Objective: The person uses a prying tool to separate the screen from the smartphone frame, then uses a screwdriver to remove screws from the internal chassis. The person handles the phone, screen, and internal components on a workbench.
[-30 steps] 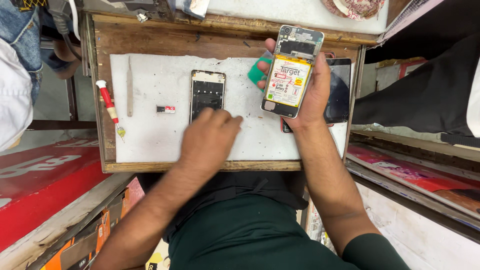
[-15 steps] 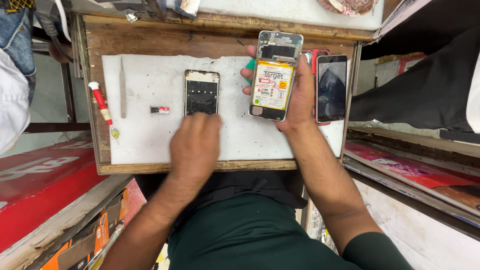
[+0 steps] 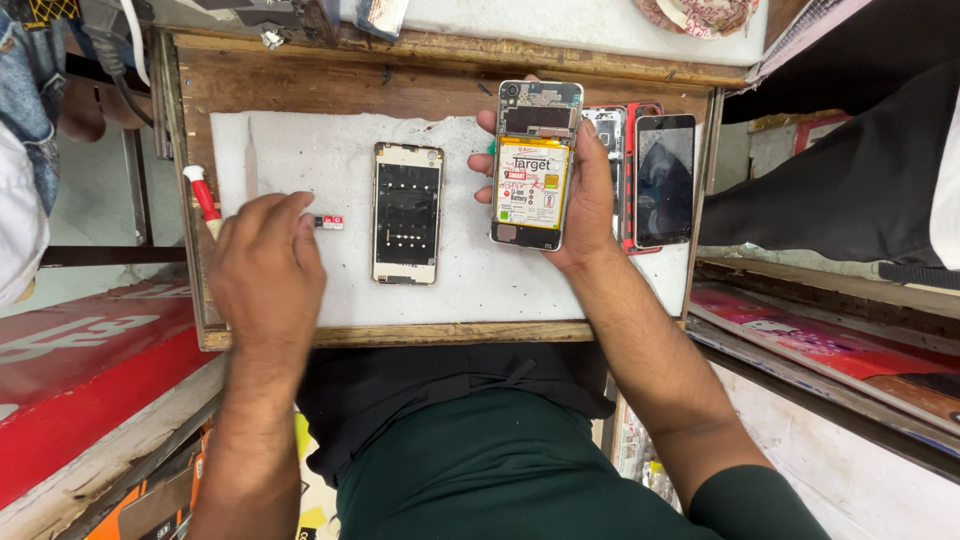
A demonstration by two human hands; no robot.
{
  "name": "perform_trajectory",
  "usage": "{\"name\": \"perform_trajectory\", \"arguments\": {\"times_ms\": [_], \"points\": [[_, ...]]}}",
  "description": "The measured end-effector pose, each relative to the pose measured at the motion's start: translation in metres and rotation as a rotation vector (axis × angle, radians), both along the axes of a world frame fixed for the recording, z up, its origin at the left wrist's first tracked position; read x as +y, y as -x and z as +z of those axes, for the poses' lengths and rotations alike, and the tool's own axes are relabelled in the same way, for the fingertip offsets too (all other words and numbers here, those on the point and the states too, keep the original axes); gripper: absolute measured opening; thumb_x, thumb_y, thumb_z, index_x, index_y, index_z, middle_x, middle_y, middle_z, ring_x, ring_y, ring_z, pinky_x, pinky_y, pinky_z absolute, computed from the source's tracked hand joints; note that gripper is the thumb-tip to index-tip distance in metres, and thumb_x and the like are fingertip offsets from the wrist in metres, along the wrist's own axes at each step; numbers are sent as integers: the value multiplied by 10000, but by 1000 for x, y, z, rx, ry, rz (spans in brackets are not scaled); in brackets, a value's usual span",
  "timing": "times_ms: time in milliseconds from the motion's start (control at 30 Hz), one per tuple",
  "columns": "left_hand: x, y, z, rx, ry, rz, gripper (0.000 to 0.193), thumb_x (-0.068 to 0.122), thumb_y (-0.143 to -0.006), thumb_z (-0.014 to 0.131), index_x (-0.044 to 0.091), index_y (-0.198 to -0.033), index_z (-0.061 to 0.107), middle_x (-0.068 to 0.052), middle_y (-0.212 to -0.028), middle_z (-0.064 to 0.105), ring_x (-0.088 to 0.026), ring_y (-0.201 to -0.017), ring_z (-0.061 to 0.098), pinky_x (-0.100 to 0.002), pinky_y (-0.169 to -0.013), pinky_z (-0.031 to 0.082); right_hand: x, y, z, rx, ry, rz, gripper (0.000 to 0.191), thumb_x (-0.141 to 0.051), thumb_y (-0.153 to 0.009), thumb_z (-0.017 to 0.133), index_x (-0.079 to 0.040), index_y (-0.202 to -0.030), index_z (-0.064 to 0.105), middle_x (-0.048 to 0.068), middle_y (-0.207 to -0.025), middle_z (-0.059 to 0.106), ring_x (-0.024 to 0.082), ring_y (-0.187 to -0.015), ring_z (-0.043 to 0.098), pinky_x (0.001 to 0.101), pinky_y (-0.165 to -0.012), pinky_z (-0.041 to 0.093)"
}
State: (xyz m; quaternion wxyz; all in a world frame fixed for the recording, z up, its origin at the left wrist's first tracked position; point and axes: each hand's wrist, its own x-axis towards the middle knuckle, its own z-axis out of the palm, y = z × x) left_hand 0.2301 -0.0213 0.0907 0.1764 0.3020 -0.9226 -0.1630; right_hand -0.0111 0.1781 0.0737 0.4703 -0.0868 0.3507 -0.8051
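Right in the middle sits a wooden work tray [image 3: 450, 75] with a raised rim, and a white mat [image 3: 470, 290] lies inside it. On the mat lies a phone back frame [image 3: 407, 213], flat and long, with its dark inside facing up. Near the right rim, a phone with a dark screen [image 3: 665, 180] lies flat, and a red-edged phone part [image 3: 610, 135] is just beside it, partly hidden.

The right hand [image 3: 585, 195] holds an opened phone [image 3: 535, 165] up over the mat. The fingers wrap around its sides, and its yellow and white battery faces up.

The left hand [image 3: 262, 265] rests palm down on the left part of the mat. Its fingers are curled loosely, and I cannot tell if it holds anything. A tiny red and white card [image 3: 330, 222] lies just by its fingertips. A red-handled tool [image 3: 203, 197] lies at the left rim, close to this hand.
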Motion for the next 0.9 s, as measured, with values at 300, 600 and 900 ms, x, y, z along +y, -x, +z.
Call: {"name": "perform_trajectory", "arguments": {"times_ms": [300, 600, 900], "points": [[-7, 0, 8, -167, 78, -127, 301, 250, -881, 805, 169, -1170, 790, -47, -1134, 703, -220, -983, 662, -350, -774, 570, -1, -2, 1, -5, -17, 17, 737, -615, -1074, 329, -97, -1590, 422, 235, -1517, 554, 359, -1212, 676, 489, -922, 629], [-17, 1, 13, -80, 261, -326, 239, 214, -910, 808, 104, -1115, 754, -9, -1056, 681, -191, -907, 639, -305, -732, 566, -5, -3, 3, 1, -88, 26, 736, -605, -1066, 311, -80, -1568, 425, 240, -1504, 554, 358, -1205, 672, 486, -909, 630], [11, 22, 16, -102, 184, -391, 261, 228, -913, 812, 83, -1109, 718, -24, -1026, 642, -206, -908, 611, -335, -711, 549, -8, -5, 4, -56, -109, 45, 713, -583, -1069, 280, -109, -1589, 391, 219, -1522, 542, 375, -1290, 633, 516, -979, 607]]}}
